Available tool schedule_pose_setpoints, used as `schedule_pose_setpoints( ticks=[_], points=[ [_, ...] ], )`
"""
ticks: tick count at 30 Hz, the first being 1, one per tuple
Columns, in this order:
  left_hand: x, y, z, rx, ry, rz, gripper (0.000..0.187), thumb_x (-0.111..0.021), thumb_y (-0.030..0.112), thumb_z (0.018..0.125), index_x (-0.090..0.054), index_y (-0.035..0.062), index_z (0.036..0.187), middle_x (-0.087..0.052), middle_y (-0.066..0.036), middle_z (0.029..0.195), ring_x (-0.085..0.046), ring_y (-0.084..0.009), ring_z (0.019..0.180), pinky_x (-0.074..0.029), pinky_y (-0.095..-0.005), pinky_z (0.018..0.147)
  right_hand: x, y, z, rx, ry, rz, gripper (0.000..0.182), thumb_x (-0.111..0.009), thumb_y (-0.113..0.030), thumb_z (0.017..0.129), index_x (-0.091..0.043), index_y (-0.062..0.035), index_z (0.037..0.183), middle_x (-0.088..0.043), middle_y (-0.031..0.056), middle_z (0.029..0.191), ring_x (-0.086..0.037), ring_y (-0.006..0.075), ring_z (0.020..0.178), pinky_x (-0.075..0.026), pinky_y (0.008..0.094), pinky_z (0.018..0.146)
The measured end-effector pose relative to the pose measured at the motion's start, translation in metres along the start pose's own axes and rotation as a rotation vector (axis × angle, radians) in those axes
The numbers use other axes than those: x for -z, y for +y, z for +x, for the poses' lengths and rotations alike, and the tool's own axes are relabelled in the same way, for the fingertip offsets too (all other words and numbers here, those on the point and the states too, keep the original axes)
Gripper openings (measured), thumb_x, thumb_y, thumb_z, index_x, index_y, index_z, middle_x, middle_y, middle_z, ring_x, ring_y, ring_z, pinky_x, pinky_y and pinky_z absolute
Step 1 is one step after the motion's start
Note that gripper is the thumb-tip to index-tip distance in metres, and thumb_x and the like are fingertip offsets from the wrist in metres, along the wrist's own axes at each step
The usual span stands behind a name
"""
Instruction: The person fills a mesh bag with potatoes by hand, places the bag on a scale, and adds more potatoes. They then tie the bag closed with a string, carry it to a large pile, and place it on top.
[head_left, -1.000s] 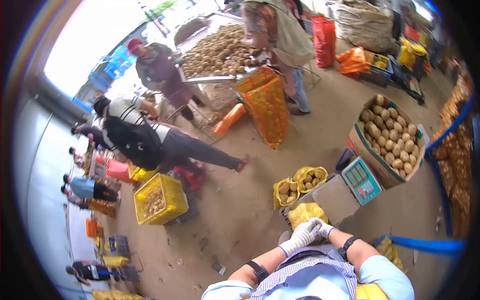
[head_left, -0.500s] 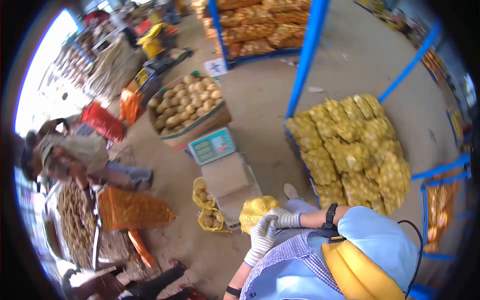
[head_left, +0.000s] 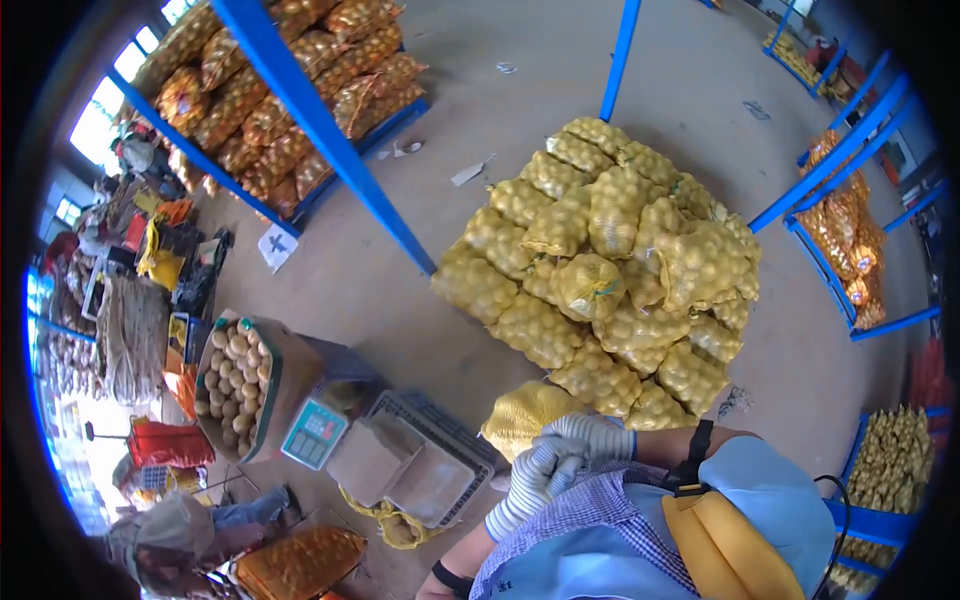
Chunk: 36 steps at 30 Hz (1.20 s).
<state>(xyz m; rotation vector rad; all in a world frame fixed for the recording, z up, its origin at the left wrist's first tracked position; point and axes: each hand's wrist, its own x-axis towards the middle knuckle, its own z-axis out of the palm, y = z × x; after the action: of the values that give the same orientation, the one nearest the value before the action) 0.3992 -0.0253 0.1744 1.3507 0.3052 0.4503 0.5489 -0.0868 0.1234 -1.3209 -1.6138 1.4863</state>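
Note:
A filled yellow mesh bag (head_left: 527,418) hangs in front of me, its neck hidden by my gloves. My right hand (head_left: 590,438), in a white striped glove, is closed at the bag's gathered top. Against it, my left hand (head_left: 542,480), gloved alike, is also closed at the same spot. What each finger grips is partly covered. Just beyond the bag lies a large stack of yellow mesh sacks (head_left: 560,330) of round produce.
A scale with a lit display (head_left: 315,433) and a black crate (head_left: 445,475) stand to the left, beside a box of potatoes (head_left: 240,385). Blue metal posts (head_left: 330,150) rise around the stacks. A bending person (head_left: 180,530) works at lower left.
My view has swung right, bringing the stack of yellow sacks to the centre and the scale leftward. Both hands still hold the mesh bag, the left now pressed closer over the right.

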Motion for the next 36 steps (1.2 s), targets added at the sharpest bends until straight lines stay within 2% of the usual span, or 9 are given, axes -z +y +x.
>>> schedule_pose_setpoints(
  ticks=[2,3,4,10,14,17,19,22,36],
  points=[
    [-0.015,0.004,0.043,-0.237,0.025,0.09,0.052,-0.06,0.012,0.084,-0.036,0.0046,0.13,-0.058,-0.013,0.102,-0.057,-0.0161,0.085,-0.046,-0.0273,0.071,0.046,-0.012,-0.016,-0.358,0.282,0.669,0.023,-0.054,-0.026,0.087,-0.062,-0.0046,0.082,-0.062,0.0043,0.07,-0.057,0.0158,0.064,-0.044,0.0297,0.058],
    [-0.019,0.003,0.069,-0.361,-0.01,0.162,0.071,-0.064,0.016,0.082,-0.021,0.007,0.138,-0.049,-0.017,0.119,-0.056,-0.0214,0.092,-0.046,-0.0313,0.076,0.074,-0.013,-0.029,-0.213,0.381,0.361,0.024,-0.053,-0.029,0.087,-0.061,-0.0071,0.078,-0.058,0.0018,0.065,-0.054,0.0138,0.06,-0.042,0.0283,0.054],
    [-0.025,0.009,0.093,-0.431,0.058,0.234,0.07,-0.065,0.02,0.081,-0.025,0.006,0.136,-0.046,-0.018,0.123,-0.057,-0.0231,0.092,-0.046,-0.0331,0.078,0.102,-0.013,-0.043,-0.067,0.464,0.049,0.026,-0.053,-0.032,0.087,-0.06,-0.0097,0.075,-0.055,-0.0008,0.061,-0.051,0.0117,0.056,-0.04,0.027,0.051],
    [-0.038,-0.02,0.123,-0.077,0.064,0.312,0.054,-0.067,0.025,0.079,-0.042,0.0008,0.121,-0.051,-0.013,0.11,-0.056,-0.0197,0.091,-0.046,-0.0315,0.079,0.251,-0.007,-0.1,-0.133,0.604,0.505,0.036,-0.052,-0.036,0.087,-0.051,-0.0143,0.058,-0.04,-0.0052,0.048,-0.037,0.0056,0.044,-0.029,0.0223,0.04],
    [-0.052,-0.033,0.119,0.165,0.108,0.32,0.045,-0.068,0.017,0.077,-0.049,0.0001,0.114,-0.054,-0.01,0.101,-0.056,-0.0165,0.087,-0.046,-0.0296,0.078,0.357,0.064,-0.109,-0.313,0.879,0.304,0.034,-0.053,-0.036,0.087,-0.052,-0.0141,0.061,-0.041,-0.0028,0.047,-0.037,0.0079,0.042,-0.031,0.0233,0.04],
    [-0.049,-0.033,0.123,0.189,0.156,0.349,0.04,-0.066,0.008,0.076,-0.051,0.0005,0.112,-0.054,-0.009,0.099,-0.055,-0.0153,0.086,-0.046,-0.0287,0.078,0.41,0.225,-0.097,-0.442,0.996,0.172,0.041,-0.048,-0.042,0.088,-0.057,-0.0096,0.065,-0.054,0.0056,0.053,-0.05,0.0176,0.045,-0.04,0.0285,0.043],
    [-0.047,-0.038,0.122,0.2,0.204,0.367,0.04,-0.066,0.006,0.076,-0.051,0.0007,0.112,-0.053,-0.008,0.099,-0.055,-0.0147,0.085,-0.046,-0.028,0.078,0.411,0.255,-0.077,-0.621,1.148,-0.789,0.047,-0.044,-0.046,0.087,-0.065,-0.0038,0.083,-0.065,0.017,0.077,-0.062,0.0337,0.07,-0.049,0.0388,0.066],
    [-0.036,-0.047,0.112,0.32,0.309,0.35,0.04,-0.064,0.002,0.075,-0.05,0.0006,0.113,-0.053,-0.008,0.1,-0.054,-0.0141,0.085,-0.046,-0.0268,0.077,0.428,0.233,-0.053,-0.976,0.993,-0.552,0.051,-0.042,-0.047,0.086,-0.063,-0.0029,0.098,-0.061,0.0211,0.1,-0.056,0.0391,0.097,-0.043,0.0437,0.086],
    [-0.018,-0.031,0.023,0.318,0.637,0.395,0.036,-0.062,0.002,0.075,-0.053,0.0006,0.11,-0.055,-0.008,0.099,-0.056,-0.016,0.087,-0.047,-0.028,0.078,0.332,0.22,0.102,-1.005,0.589,-0.737,0.035,-0.049,-0.028,0.082,-0.063,-0.0027,0.102,-0.057,0.021,0.11,-0.055,0.0355,0.104,-0.045,0.0427,0.086]
  ],
)
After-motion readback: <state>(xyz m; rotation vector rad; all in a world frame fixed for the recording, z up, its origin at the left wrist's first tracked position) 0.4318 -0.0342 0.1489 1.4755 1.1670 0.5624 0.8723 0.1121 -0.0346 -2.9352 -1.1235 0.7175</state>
